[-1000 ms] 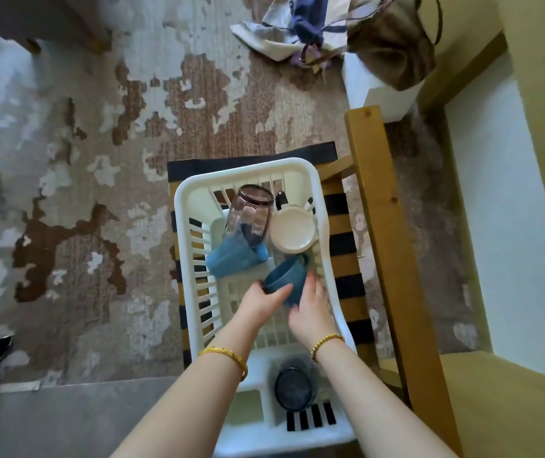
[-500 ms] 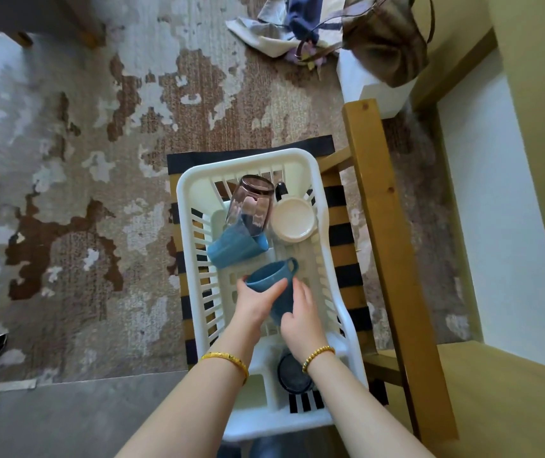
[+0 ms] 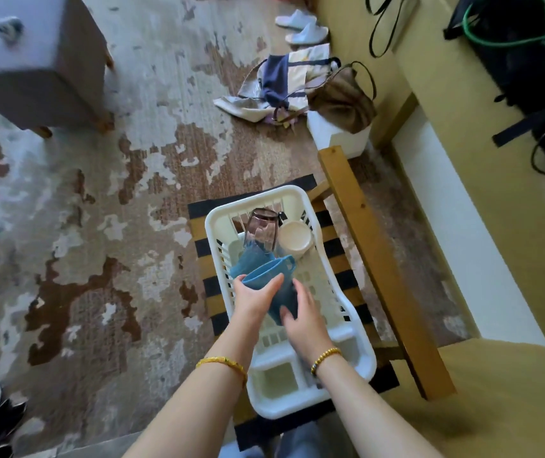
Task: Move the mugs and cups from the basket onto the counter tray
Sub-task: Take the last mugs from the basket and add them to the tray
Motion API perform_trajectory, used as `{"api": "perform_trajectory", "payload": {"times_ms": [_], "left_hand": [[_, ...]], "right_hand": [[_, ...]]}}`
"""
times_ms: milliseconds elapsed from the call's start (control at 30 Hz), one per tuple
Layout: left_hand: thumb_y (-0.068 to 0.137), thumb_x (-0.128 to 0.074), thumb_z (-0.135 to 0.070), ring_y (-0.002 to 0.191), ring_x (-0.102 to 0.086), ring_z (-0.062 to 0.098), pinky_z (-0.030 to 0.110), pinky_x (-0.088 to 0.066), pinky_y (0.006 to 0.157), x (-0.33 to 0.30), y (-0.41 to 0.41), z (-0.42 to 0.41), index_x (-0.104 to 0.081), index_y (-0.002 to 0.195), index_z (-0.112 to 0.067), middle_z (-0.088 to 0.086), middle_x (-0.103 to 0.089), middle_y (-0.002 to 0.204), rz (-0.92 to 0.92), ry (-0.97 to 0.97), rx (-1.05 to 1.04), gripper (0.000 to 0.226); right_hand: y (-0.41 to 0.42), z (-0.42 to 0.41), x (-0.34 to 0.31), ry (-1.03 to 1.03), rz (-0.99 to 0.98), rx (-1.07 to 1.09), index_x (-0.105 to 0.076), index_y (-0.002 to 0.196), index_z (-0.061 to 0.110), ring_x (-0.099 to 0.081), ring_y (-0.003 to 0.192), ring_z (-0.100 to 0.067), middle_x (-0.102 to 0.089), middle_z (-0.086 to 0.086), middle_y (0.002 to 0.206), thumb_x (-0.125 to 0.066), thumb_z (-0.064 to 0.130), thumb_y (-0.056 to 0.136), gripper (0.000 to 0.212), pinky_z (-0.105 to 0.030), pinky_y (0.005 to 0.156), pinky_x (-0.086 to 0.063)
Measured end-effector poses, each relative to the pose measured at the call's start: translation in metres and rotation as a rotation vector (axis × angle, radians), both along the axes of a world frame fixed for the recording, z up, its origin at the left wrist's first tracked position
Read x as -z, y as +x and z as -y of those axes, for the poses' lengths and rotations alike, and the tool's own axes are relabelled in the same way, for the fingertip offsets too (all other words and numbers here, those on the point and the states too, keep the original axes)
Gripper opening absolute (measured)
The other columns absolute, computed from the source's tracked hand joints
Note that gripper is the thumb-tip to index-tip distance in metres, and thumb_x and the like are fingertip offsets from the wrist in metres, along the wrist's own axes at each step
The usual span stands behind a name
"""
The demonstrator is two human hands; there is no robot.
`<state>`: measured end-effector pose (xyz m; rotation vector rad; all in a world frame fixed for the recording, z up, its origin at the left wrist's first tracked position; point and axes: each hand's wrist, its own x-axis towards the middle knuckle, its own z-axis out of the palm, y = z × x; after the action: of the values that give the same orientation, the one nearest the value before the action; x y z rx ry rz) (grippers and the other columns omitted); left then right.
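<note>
The left hand (image 3: 255, 298) grips the rim of a blue mug (image 3: 274, 285), thumb over the lip, and the right hand (image 3: 304, 320) curls round the mug's lower side. The mug is tilted, its handle pointing toward the far end, and sits above the middle of the white basket (image 3: 347, 292). Toward the basket's far end lie a second blue cup (image 3: 248, 259) on its side, a purple glass (image 3: 262, 229) leaning over it, and a cream cup (image 3: 295, 241) in the far right corner. The basket rests on a striped chair seat (image 3: 333, 239) over a patchy rug (image 3: 99, 226)
</note>
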<state>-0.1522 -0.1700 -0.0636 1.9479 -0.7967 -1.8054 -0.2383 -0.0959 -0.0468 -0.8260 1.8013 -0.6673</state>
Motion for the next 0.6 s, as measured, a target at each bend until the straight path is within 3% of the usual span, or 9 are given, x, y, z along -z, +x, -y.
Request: {"api": "perform_trajectory", "payload": {"times_ms": [67, 133, 200, 333, 467, 600], "left_hand": [[0.072, -0.077, -0.037, 0.107, -0.055, 0.021, 0.039, -0.05, 0.095, -0.021, 0.005, 0.003, -0.032, 0.125, -0.018, 0.006, -0.051, 0.118, -0.041, -0.001, -0.031, 0.073], [0.073, -0.076, -0.038, 0.106, -0.056, 0.022, 0.04, -0.051, 0.092, -0.043, 0.009, 0.007, -0.035, 0.121, -0.017, 0.007, -0.053, 0.118, -0.085, 0.0, -0.051, 0.067], [0.074, -0.075, -0.037, 0.102, -0.058, 0.021, 0.039, -0.053, 0.088, -0.065, 0.012, 0.009, -0.04, 0.122, -0.015, 0.009, -0.055, 0.118, -0.142, -0.009, -0.06, 0.064], [0.078, -0.072, -0.038, 0.102, -0.059, 0.026, 0.046, -0.051, 0.092, -0.106, 0.017, 0.009, -0.045, 0.125, -0.014, 0.008, -0.059, 0.114, -0.259, -0.013, -0.129, 0.06], [0.079, -0.065, -0.051, 0.103, -0.059, 0.024, 0.04, -0.052, 0.088, -0.139, 0.021, 0.006, -0.045, 0.126, -0.015, 0.007, -0.058, 0.118, -0.294, -0.052, -0.104, 0.063], [0.093, -0.041, -0.052, 0.12, -0.048, 0.024, 0.039, -0.041, 0.1, -0.161, 0.021, -0.003, -0.03, 0.142, -0.019, 0.007, -0.045, 0.137, -0.137, -0.208, 0.178, 0.06]], "right_hand": [[0.008, -0.005, -0.015, -0.031, 0.004, 0.039, -0.023, 0.141, 0.031, -0.041, 0.121, -0.008, -0.039, 0.007, 0.134, -0.056, 0.03, 0.09, 0.061, -0.028, 0.1, -0.041], [0.013, -0.009, -0.033, -0.049, 0.025, 0.084, -0.027, 0.131, 0.038, -0.047, 0.101, 0.004, -0.045, 0.013, 0.117, -0.062, 0.036, 0.085, 0.058, -0.013, 0.079, -0.045], [0.016, -0.011, -0.05, -0.082, 0.067, 0.125, -0.028, 0.12, 0.043, -0.049, 0.093, 0.006, -0.049, 0.014, 0.109, -0.066, 0.039, 0.082, 0.054, -0.009, 0.064, -0.041], [0.017, -0.013, -0.088, -0.199, 0.051, 0.155, -0.036, 0.115, 0.042, -0.054, 0.092, 0.003, -0.053, 0.019, 0.103, -0.069, 0.044, 0.077, 0.051, -0.011, 0.065, -0.042], [0.014, -0.011, -0.122, -0.34, -0.006, 0.154, -0.044, 0.114, 0.034, -0.059, 0.09, 0.002, -0.058, 0.015, 0.1, -0.07, 0.045, 0.076, 0.047, -0.011, 0.064, -0.049], [0.004, -0.009, -0.152, -0.413, -0.093, 0.215, -0.05, 0.105, 0.024, -0.061, 0.082, -0.005, -0.061, 0.007, 0.093, -0.066, 0.048, 0.078, 0.04, -0.011, 0.057, -0.045]]}}
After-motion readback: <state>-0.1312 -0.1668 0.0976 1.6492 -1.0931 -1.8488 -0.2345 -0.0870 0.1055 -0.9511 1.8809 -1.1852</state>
